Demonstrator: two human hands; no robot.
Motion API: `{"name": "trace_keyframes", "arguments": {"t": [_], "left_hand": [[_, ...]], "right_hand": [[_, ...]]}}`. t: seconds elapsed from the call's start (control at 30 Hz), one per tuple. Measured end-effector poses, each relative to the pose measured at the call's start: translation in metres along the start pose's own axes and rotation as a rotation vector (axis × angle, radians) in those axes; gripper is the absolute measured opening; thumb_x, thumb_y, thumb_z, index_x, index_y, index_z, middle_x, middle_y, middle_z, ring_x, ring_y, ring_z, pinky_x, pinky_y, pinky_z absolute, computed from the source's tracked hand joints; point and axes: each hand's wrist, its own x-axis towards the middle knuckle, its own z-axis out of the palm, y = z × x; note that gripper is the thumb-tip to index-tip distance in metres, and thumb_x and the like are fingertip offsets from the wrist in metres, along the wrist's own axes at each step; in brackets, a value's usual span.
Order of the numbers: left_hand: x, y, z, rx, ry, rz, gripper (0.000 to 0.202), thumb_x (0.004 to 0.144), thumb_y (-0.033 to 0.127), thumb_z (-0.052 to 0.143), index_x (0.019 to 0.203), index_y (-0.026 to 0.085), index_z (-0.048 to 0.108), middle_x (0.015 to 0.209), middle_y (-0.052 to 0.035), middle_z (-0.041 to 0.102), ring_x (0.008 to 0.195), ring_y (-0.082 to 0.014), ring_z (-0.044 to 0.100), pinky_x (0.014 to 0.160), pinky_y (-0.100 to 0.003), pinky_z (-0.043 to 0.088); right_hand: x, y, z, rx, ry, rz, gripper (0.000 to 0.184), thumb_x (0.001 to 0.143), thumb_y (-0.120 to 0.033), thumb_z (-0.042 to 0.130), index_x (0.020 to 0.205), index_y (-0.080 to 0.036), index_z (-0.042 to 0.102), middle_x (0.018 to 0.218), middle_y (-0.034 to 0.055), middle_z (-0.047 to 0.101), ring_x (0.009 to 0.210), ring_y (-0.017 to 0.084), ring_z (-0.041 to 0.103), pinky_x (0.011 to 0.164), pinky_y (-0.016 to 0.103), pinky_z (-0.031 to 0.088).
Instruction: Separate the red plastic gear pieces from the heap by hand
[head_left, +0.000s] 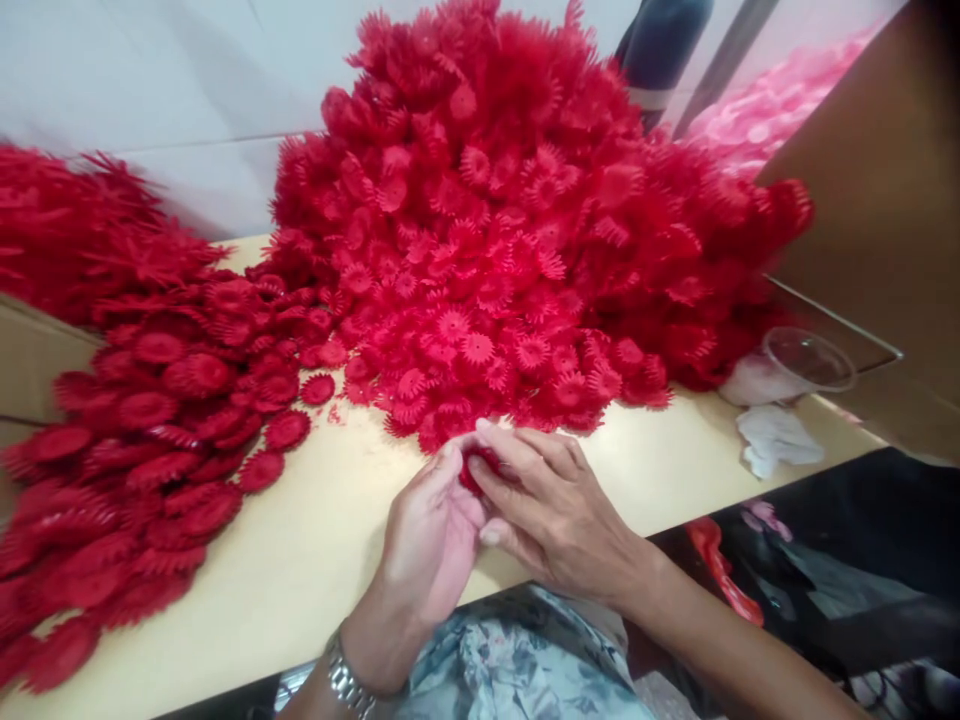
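Note:
My left hand [435,525] and my right hand [551,500] meet at the table's front, cupped around a small red fringed flower piece [471,474]. Most of that piece is hidden by my fingers. The left palm faces inward with its fingers closed on it, and the right fingers curl over its top. Just beyond my fingertips rises a big heap of red fringed flower pieces [487,270]. On the left lies a spread of flatter, darker red stacked flower discs [150,410], a few of them loose at its edge.
Long-fringed red pieces [75,230] lie at the far left by a cardboard edge [37,360]. At right are a clear plastic cup [810,362], a crumpled white tissue [776,440] and a cardboard box [877,220]. Pink pieces [772,105] show behind it. The pale table [315,560] ends near my lap.

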Motion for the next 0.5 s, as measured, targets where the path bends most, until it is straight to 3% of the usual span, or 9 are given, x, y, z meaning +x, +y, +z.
{"name": "trace_keyframes", "arguments": {"t": [0.13, 0.27, 0.5], "left_hand": [[-0.001, 0.0, -0.005, 0.041, 0.066, 0.022, 0.024, 0.089, 0.018, 0.04, 0.081, 0.014, 0.062, 0.066, -0.0011, 0.06, 0.046, -0.0095, 0.053, 0.033, -0.018, 0.038], [-0.001, 0.0, -0.011, 0.094, 0.049, 0.151, 0.023, 0.089, 0.018, 0.041, 0.083, 0.011, 0.062, 0.076, -0.0063, 0.062, 0.067, -0.0128, 0.06, 0.051, -0.018, 0.046], [-0.006, 0.001, -0.016, 0.164, -0.034, 0.114, 0.017, 0.083, 0.017, 0.049, 0.095, 0.014, 0.061, 0.089, -0.008, 0.065, 0.07, -0.014, 0.06, 0.055, -0.022, 0.049]], "right_hand": [[-0.006, -0.002, 0.003, -0.007, -0.013, -0.014, 0.04, 0.088, -0.038, 0.046, 0.123, -0.021, 0.053, 0.139, 0.0103, 0.04, 0.123, 0.026, 0.035, 0.094, 0.042, 0.035], [-0.008, -0.003, -0.001, -0.002, 0.012, 0.012, 0.033, 0.085, -0.036, 0.05, 0.115, -0.025, 0.058, 0.138, 0.0128, 0.04, 0.12, 0.029, 0.04, 0.09, 0.045, 0.037], [-0.002, -0.007, 0.001, 0.039, 0.069, 0.097, 0.032, 0.085, -0.033, 0.049, 0.111, -0.017, 0.061, 0.132, 0.0196, 0.045, 0.116, 0.03, 0.046, 0.086, 0.047, 0.041]]}}
